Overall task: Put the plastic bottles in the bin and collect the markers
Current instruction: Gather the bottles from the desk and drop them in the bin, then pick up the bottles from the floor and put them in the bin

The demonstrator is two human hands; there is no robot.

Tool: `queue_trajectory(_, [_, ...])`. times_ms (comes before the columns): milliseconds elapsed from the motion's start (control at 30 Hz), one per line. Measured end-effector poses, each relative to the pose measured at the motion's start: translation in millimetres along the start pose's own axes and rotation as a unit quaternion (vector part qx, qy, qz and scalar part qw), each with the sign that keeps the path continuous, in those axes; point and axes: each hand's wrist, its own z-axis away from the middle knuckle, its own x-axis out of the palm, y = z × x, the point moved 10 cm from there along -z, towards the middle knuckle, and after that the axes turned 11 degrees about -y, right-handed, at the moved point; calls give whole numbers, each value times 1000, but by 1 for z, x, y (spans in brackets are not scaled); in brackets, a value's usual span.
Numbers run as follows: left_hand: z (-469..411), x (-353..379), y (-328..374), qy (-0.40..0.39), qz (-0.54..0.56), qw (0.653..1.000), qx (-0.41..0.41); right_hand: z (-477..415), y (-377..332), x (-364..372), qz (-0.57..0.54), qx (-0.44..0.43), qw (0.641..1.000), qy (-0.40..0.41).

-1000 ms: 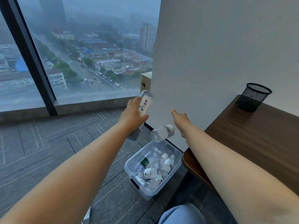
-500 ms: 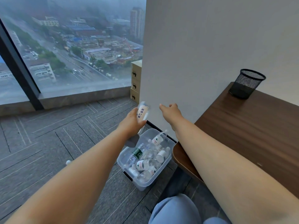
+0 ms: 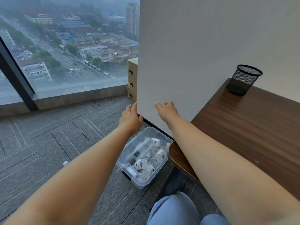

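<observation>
A clear plastic bin (image 3: 128, 153) stands on the grey carpet by the wall's foot, beside the desk's corner. Several plastic bottles (image 3: 143, 163) lie in it, one blurred near its top. Above and beyond the bin, my left hand (image 3: 130, 118) is empty with its fingers spread. My right hand (image 3: 167, 109) hangs a little to the right against the wall, loosely open and holding nothing. A small white-capped bottle (image 3: 65, 163) peeks out on the floor behind my left forearm. No markers are visible.
A dark wooden desk (image 3: 253, 120) fills the right side, with a black mesh pen cup (image 3: 243, 79) at its far end by the wall. Stacked cardboard boxes (image 3: 132, 80) stand at the wall's corner under the window. My knees in blue jeans (image 3: 175, 210) are at the bottom.
My left hand has let go of the bottle it held; it has dropped into the bin. The bottle from my right hand fell in earlier. Both hands are now empty.
</observation>
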Motion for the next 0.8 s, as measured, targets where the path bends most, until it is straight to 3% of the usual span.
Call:
queue_trajectory(400, [75, -66, -15, 107, -4, 994, 32, 32, -35, 27, 198, -101, 975, -29])
queue_trajectory(600, [125, -86, -29, 146, 8, 989, 30, 78, -58, 68, 195, -158, 966, -66])
queue_trajectory(800, [195, -77, -68, 154, 14, 988, -6, 130, -23, 119, 182, -164, 963, -111])
